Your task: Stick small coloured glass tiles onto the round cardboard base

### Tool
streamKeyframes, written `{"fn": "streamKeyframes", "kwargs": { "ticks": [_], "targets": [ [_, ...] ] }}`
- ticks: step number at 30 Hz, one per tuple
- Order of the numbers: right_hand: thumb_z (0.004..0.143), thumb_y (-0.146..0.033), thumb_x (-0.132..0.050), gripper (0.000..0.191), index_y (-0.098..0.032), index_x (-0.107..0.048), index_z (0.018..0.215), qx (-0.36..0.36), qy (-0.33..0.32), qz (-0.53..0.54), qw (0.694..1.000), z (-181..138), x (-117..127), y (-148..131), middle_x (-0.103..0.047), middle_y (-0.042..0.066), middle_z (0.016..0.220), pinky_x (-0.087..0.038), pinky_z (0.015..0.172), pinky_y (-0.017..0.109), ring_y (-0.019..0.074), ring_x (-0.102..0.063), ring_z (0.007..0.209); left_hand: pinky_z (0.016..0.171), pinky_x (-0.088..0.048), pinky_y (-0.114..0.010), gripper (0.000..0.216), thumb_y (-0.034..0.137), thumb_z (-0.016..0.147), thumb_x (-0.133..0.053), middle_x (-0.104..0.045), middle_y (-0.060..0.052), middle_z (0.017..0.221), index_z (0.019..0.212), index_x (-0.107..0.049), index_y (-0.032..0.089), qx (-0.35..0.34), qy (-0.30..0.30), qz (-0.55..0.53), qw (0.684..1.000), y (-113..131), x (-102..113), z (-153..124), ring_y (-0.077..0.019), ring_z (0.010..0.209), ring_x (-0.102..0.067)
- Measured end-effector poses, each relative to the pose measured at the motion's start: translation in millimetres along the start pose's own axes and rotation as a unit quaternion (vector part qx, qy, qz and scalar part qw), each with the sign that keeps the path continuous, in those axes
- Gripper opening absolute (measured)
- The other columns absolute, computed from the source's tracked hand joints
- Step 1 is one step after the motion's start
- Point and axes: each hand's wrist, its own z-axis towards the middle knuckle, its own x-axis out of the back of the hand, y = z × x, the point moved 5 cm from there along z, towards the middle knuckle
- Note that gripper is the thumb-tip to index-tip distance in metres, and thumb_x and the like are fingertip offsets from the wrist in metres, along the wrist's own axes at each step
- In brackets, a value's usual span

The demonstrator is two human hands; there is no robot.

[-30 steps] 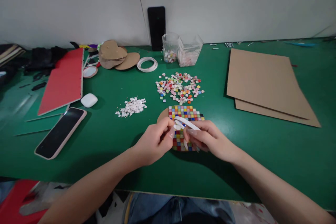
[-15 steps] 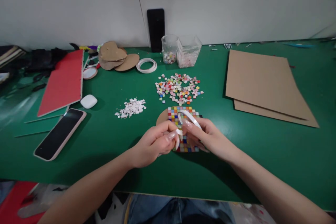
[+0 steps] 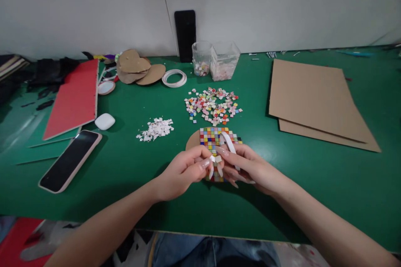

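Observation:
Over a round cardboard piece [image 3: 193,139] partly covered with a grid of coloured mosaic tiles [image 3: 208,133], my two hands meet at the fingertips. My left hand [image 3: 188,169] pinches a small white piece [image 3: 213,158], which looks like a bit of tape or backing paper. A curved loop of white tape [image 3: 230,144] is gripped by my right hand [image 3: 250,164], its thumb and fingers close to the tape's end. My hands hide the lower part of the mosaic. Whether the small piece is still joined to the loop I cannot tell.
Loose coloured tiles [image 3: 213,106] lie behind the mosaic, and white paper scraps [image 3: 156,129] to its left. Farther back are a white tape roll [image 3: 174,78], cardboard discs [image 3: 153,74] and two clear cups [image 3: 224,62]. A phone [image 3: 70,160] lies left, cardboard sheets [image 3: 313,100] right.
The white tape loop has turned and shifted slightly right in my right hand, whose lower fingers have spread. My left hand keeps its pinch almost in place.

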Motion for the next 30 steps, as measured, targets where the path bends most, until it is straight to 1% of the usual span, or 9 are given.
{"fn": "streamKeyframes", "kwargs": {
  "ticks": [4, 9, 13, 16, 21, 25, 30],
  "targets": [
    [0.085, -0.040, -0.050, 0.030, -0.016, -0.051, 0.067, 0.005, -0.001, -0.008, 1.000, 0.8, -3.2, -2.3, -0.033, -0.012, 0.040, -0.033, 0.037, 0.016, 0.0027, -0.024, 0.033, 0.040, -0.017, -0.019, 0.018, 0.028, 0.089, -0.039, -0.028, 0.009, 0.051, 0.076, -0.044, 0.016, 0.003, -0.009, 0.006, 1.000, -0.8, -2.0, 0.3, -0.0039, 0.041, -0.019],
    [0.085, -0.041, -0.049, 0.030, -0.016, -0.051, 0.068, 0.011, 0.004, -0.044, 0.999, 1.0, -2.6, -2.6, -0.033, -0.011, 0.041, -0.033, 0.037, 0.016, 0.0030, -0.025, 0.033, 0.040, -0.018, -0.019, 0.016, 0.027, 0.088, -0.039, -0.027, 0.009, 0.051, 0.076, -0.043, 0.017, 0.006, -0.008, 0.021, 1.000, -0.6, -2.9, 0.5, -0.0044, 0.042, -0.019],
    [0.087, -0.041, -0.045, 0.032, -0.017, -0.047, 0.066, 0.006, 0.013, -0.102, 0.995, -1.5, -1.9, -1.6, -0.035, -0.010, 0.044, -0.031, 0.037, 0.017, 0.0035, -0.030, 0.035, 0.039, -0.019, -0.019, 0.016, 0.028, 0.087, -0.037, -0.027, 0.009, 0.051, 0.078, -0.044, 0.017, 0.008, -0.002, 0.059, 0.998, -0.7, -2.5, 0.6, -0.0047, 0.041, -0.020],
    [0.090, -0.039, -0.041, 0.032, -0.017, -0.046, 0.067, 0.012, 0.029, -0.165, 0.986, -3.7, -3.1, -1.6, -0.041, -0.007, 0.049, -0.030, 0.039, 0.017, 0.0042, -0.034, 0.040, 0.040, -0.021, -0.019, 0.017, 0.029, 0.086, -0.037, -0.029, 0.009, 0.051, 0.076, -0.043, 0.017, 0.006, 0.001, 0.113, 0.994, 0.0, -3.1, 1.2, -0.0052, 0.042, -0.022],
    [0.092, -0.037, -0.037, 0.034, -0.017, -0.043, 0.065, 0.045, 0.055, -0.229, 0.971, -3.9, -3.4, -4.0, -0.042, -0.006, 0.053, -0.032, 0.044, 0.018, 0.0055, -0.038, 0.046, 0.042, -0.022, -0.019, 0.016, 0.026, 0.086, -0.037, -0.035, 0.007, 0.054, 0.075, -0.042, 0.017, -0.007, 0.007, 0.190, 0.982, 1.4, -3.7, 2.0, -0.0056, 0.046, -0.027],
    [0.092, -0.039, -0.034, 0.037, -0.018, -0.042, 0.063, 0.036, 0.053, -0.257, 0.964, -2.9, -3.4, -4.6, -0.043, -0.005, 0.051, -0.031, 0.044, 0.020, 0.0066, -0.037, 0.045, 0.042, -0.022, -0.019, 0.017, 0.028, 0.087, -0.036, -0.033, 0.008, 0.051, 0.075, -0.043, 0.017, -0.011, 0.039, 0.202, 0.979, 1.7, 0.5, 2.2, -0.0056, 0.044, -0.026],
    [0.091, -0.040, -0.037, 0.035, -0.018, -0.042, 0.064, 0.058, 0.083, -0.323, 0.941, -3.6, -2.5, -7.4, -0.043, -0.004, 0.055, -0.033, 0.050, 0.022, 0.0086, -0.039, 0.051, 0.041, -0.021, -0.019, 0.017, 0.028, 0.086, -0.036, -0.032, 0.008, 0.050, 0.074, -0.042, 0.017, -0.013, 0.056, 0.199, 0.978, 2.1, 3.3, 3.0, -0.0054, 0.042, -0.026]
  ]
}}
